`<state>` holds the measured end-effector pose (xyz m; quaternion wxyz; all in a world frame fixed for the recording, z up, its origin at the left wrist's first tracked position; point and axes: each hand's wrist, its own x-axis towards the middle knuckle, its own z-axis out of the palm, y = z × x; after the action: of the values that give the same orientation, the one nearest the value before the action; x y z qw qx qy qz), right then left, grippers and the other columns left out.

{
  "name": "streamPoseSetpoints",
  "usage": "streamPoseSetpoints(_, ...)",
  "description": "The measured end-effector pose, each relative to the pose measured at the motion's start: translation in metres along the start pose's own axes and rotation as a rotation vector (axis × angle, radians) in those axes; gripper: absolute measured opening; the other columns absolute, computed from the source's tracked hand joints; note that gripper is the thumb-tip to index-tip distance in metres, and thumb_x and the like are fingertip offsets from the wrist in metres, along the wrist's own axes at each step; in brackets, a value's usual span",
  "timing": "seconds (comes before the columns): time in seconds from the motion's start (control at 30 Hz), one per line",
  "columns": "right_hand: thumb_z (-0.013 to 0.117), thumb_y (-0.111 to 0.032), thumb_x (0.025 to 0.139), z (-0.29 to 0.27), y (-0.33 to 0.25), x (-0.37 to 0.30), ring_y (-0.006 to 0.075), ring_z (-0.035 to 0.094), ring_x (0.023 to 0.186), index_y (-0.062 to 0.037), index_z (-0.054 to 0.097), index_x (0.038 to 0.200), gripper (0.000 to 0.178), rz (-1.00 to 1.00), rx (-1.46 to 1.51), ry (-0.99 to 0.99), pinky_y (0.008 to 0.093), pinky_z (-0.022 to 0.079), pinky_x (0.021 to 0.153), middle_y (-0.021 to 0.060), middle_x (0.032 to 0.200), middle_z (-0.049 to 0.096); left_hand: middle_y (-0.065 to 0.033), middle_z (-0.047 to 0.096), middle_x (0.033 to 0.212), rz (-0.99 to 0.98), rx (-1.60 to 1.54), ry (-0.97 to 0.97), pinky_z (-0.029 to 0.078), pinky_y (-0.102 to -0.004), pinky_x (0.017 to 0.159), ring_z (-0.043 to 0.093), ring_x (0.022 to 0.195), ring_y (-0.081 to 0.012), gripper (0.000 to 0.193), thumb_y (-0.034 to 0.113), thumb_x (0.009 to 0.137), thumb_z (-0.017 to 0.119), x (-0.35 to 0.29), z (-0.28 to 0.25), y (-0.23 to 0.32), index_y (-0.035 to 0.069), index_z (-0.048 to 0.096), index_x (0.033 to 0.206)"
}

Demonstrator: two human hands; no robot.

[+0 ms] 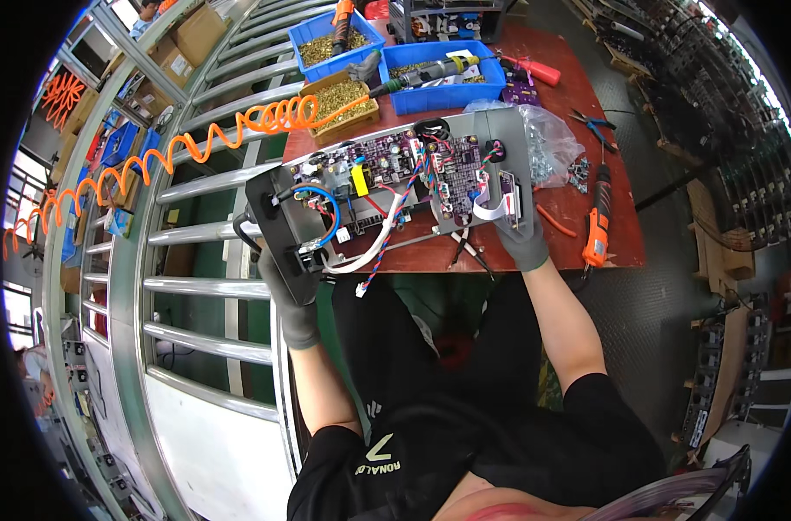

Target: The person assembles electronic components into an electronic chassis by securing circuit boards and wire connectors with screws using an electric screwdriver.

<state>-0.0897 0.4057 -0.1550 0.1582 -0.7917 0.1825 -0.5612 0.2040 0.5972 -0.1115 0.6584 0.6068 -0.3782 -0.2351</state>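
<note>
My left hand [293, 314], in a grey glove, holds the black end of an open metal housing [515, 139] from its lower left side. At the housing's right end, my gloved right hand [524, 243] grips the lower corner. Both hands' fingertips are partly hidden behind the metal. The housing is tilted, left end nearer me, over the front of the red table. Inside sit purple circuit boards [456, 195], a yellow component [360, 181] and bundled wires. A blue cable [336, 217] curves near the left end. One twisted wire ends in a loose white connector [361, 290] hanging over the front edge.
On the red table [578, 91] stand blue bins [448, 101] and a tan bin [348, 120] of brass-coloured fasteners. A plastic bag [547, 143], pliers [597, 127] and an orange electric screwdriver [598, 221] lie rightward. A roller conveyor [204, 234] runs left, crossed by a coiled orange hose [187, 146].
</note>
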Motion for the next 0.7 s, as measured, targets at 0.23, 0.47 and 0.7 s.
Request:
streamPoseSetpoints(0.23,0.058,-0.037,0.091,-0.027,-0.042,-0.029,0.023,0.047,0.132,-0.0027,0.033,0.146,0.069,0.818,1.231,0.176,0.0383,0.038,0.11,0.0111,0.143,0.046,-0.0146,0.04,0.145,0.075,-0.205,-0.096,0.027,-0.0381,0.112,0.039,0.133,-0.0257,0.098,0.034,0.079,0.077,-0.055,0.019,0.04,0.0,0.02,0.151)
streamPoseSetpoints(0.47,0.068,-0.031,0.09,-0.041,-0.075,-0.058,0.0247,0.045,0.131,0.0009,0.027,0.147,0.077,0.763,0.517,-0.132,0.0377,0.035,0.108,0.0149,0.143,0.043,-0.0229,0.028,0.152,0.312,0.017,-0.072,0.025,-0.0398,0.114,0.034,0.138,-0.0311,0.063,0.007,0.098,0.039,-0.099,0.008,-0.012,-0.007,0.008,0.151)
streamPoseSetpoints(0.7,0.055,-0.041,0.097,-0.043,-0.06,-0.105,0.0266,0.041,0.134,0.0018,0.024,0.149,0.074,0.62,0.466,-0.177,0.0382,0.033,0.109,0.0167,0.147,0.039,-0.0216,0.023,0.154,0.433,0.097,-0.042,0.03,-0.0447,0.112,0.035,0.137,-0.0331,0.065,0.014,0.103,0.039,-0.125,-0.001,-0.067,0.001,-0.001,0.153)
